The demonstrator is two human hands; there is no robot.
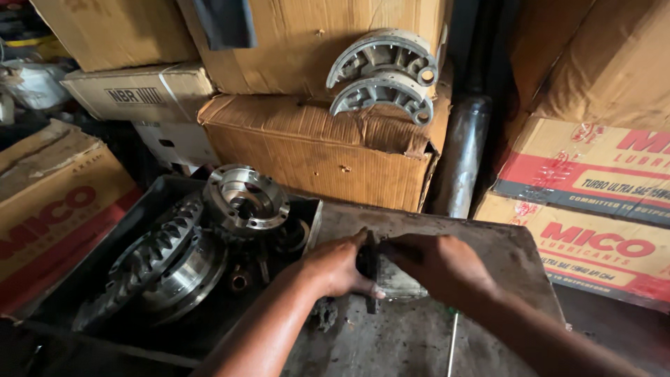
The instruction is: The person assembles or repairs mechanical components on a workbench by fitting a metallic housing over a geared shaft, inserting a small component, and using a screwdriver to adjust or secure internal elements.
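Note:
Both my hands meet over a dirty grey work board (488, 241). My left hand (335, 269) and my right hand (436, 265) together grip a small dark metal part (368, 265) that stands upright between them, with a pale greyish piece (398, 286) just under my right palm. Exactly how the dark part and the pale piece join is hidden by my fingers. To the left, a black tray (98, 279) holds a large ring gear (150, 255) and a shiny flanged differential housing (246, 199).
Two grey brake shoes (384, 73) rest on a torn cardboard box (314, 146) behind the board. More cartons stand stacked at the left (49, 202) and right (593, 174). A dark metal pipe (464, 153) stands between the boxes.

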